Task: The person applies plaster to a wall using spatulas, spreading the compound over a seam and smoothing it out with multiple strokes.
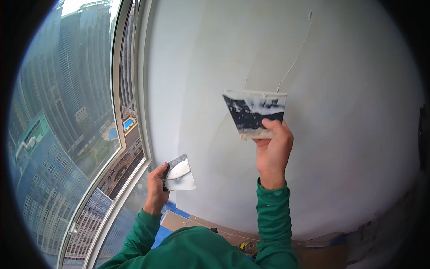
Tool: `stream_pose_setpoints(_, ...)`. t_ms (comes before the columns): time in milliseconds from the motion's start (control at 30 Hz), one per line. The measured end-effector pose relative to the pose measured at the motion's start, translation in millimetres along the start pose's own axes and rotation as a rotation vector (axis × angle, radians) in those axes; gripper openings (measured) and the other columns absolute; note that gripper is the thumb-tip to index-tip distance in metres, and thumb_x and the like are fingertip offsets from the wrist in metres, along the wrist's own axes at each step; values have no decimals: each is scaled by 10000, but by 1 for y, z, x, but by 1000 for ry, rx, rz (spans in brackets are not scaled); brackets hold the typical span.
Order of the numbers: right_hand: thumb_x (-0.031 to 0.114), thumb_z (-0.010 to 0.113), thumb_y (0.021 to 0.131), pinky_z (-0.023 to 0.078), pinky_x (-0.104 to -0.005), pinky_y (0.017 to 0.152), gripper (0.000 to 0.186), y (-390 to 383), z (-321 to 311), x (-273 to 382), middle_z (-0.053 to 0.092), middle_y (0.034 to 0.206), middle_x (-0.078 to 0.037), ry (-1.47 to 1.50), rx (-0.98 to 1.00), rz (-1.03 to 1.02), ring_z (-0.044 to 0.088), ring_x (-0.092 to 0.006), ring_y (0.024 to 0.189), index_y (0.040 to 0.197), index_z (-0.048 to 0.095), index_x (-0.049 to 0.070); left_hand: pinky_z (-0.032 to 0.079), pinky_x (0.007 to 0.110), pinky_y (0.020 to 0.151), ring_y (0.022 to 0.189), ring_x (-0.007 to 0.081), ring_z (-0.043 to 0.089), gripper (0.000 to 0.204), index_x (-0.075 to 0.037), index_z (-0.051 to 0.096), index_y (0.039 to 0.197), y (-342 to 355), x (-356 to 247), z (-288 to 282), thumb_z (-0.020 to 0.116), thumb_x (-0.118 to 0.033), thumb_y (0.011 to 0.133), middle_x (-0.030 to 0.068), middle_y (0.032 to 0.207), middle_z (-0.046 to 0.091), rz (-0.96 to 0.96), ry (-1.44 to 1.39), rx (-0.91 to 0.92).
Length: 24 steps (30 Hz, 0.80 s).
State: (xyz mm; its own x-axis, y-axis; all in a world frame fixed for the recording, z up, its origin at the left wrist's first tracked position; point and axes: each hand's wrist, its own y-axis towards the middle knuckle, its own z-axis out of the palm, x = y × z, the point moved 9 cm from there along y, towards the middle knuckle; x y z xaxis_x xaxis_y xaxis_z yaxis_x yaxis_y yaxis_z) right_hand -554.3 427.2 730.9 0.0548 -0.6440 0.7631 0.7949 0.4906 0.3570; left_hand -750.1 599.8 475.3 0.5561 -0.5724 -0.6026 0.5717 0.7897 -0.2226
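My right hand (274, 154) grips a wide putty blade (244, 110), dark and smeared with white compound, held against or close to the pale wall (345, 112). Thin streaks of compound (293, 62) run up the wall from its top edge. Lower and to the left, my left hand (156, 186) is closed on a smaller flat blade (183, 179) carrying a white lump of compound, beside the window frame.
A tall window (67, 89) with a pale frame (146, 89) fills the left, showing high buildings outside. Along the wall's foot lie brown sheeting (195, 226) and blue tape or sheeting (172, 207). A small can (246, 246) shows beside my body.
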Motion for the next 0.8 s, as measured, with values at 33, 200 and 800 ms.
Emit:
stream_pose_setpoints(33, -20, 535, 803, 539, -334, 754, 357, -27, -34, -30, 637, 1055, -78, -47, -38, 103, 635, -192, 909, 1153, 601, -36, 569, 347, 749, 797, 232, 676, 241, 19, 627, 996, 4, 4, 3, 598, -211, 930, 131, 930, 673, -9, 23, 40)
stream_pose_setpoints(200, 57, 544, 952, 538, -349, 810, 280, -85, -91, -80, 639, 1143, -82, -274, -90, 135, 633, -178, 947, 1217, 584, -26, 533, 342, 806, 864, 214, 648, 272, 20, 613, 1042, -2, 11, 66, 616, -228, 931, 118, 995, 657, -94, -54, 88)
stream_pose_setpoints(800, 126, 517, 981, 511, -387, 883, 292, -169, -179, -171, 647, 1084, -138, -833, 29, 367, 653, -262, 963, 1225, 610, -4, 474, 269, 658, 724, 129, 571, 429, 48, 639, 1022, -8, 33, 62, 519, -363, 1012, 72, 881, 641, 102, 210, 35)
